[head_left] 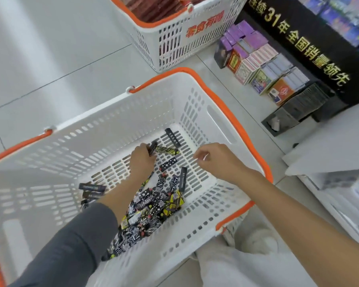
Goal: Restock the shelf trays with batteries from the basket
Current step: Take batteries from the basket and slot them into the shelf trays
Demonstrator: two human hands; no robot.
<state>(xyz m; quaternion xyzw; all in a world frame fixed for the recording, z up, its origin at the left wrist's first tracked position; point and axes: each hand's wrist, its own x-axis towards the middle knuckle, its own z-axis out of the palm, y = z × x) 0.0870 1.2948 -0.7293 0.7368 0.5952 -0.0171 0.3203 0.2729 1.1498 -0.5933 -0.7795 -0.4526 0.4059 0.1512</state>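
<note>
A white basket with an orange rim (pixel 112 112) stands on the floor below me. On its slotted bottom lies a heap of small black, white and yellow battery packs (pixel 153 208), with a few loose ones toward the far corner (pixel 167 164). My left hand (pixel 142 160) is down inside the basket, fingers closed on a dark pack (pixel 152 148) at the far side. My right hand (pixel 214 158) hovers over the basket's right part, fingers curled and pinched, nothing visible in them.
A second white and orange basket (pixel 174 38) with red packets stands beyond. At the right, a low shelf holds rows of card boxes (pixel 263 65) and a black tray (pixel 298 108) below a black sign. White shelf edges (pixel 330 158) run along the right.
</note>
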